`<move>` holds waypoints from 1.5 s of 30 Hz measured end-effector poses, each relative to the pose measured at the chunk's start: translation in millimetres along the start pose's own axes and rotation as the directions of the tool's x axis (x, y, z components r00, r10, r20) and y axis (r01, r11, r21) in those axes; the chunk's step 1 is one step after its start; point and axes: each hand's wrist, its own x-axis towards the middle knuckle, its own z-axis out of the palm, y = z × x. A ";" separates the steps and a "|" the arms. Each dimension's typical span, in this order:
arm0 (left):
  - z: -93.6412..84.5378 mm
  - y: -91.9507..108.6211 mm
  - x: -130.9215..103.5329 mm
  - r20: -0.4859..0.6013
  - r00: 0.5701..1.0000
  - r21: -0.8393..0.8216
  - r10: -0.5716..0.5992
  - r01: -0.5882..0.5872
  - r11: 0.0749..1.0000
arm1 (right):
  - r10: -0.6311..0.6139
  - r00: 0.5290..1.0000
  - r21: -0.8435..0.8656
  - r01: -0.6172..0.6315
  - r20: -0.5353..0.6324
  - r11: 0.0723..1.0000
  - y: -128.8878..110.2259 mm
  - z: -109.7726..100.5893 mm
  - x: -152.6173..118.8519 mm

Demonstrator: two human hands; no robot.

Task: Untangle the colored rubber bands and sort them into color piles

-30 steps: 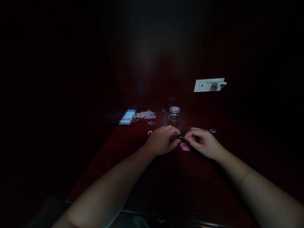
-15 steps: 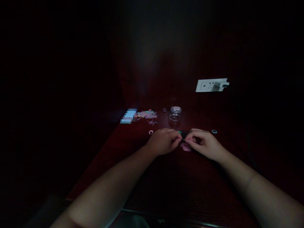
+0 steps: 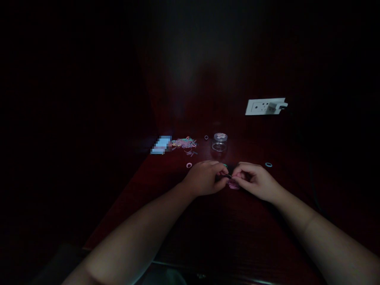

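Close together over the dark red table (image 3: 166, 221), my two hands have a thin elastic band (image 3: 228, 176) between their fingertips. My left hand (image 3: 206, 178) is closed, its thumb and forefinger curled at the band. From the other side my right hand (image 3: 257, 180) pinches the band between thumb and fingers. Just below the fingertips lies a small pink bundle of elastic bands (image 3: 234, 185), partly covered by the hands. A green band (image 3: 225, 165) shows behind the fingers, mostly hidden. The band's exact shape is too small and dim to make out.
A clear lidded jar (image 3: 219, 143) stands beyond my hands. Left of it is a pile of coloured elastic bands (image 3: 184, 142), beside a bright blurred rectangle (image 3: 162, 145). Single bands lie apart: pink (image 3: 189, 165) and blue (image 3: 268, 164). A socket (image 3: 264, 106) with a plug is on the wall.
My left thumb and forefinger have parted slightly and the thumb sits lower. The band between the hands has shifted its angle. My right hand stays almost in place.
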 end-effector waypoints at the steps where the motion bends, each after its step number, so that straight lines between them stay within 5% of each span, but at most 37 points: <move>1: 0.0 -0.1 0.2 0.002 1.000 0.005 -0.005 0.005 1.000 | -0.004 1.000 -0.003 0.004 0.006 1.000 -0.4 -0.1 0.1; 45: 2.2 -2.0 1.5 0.068 0.998 0.007 -0.013 0.013 1.000 | -0.006 0.998 0.005 0.005 0.058 1.000 0.3 -1.4 -0.9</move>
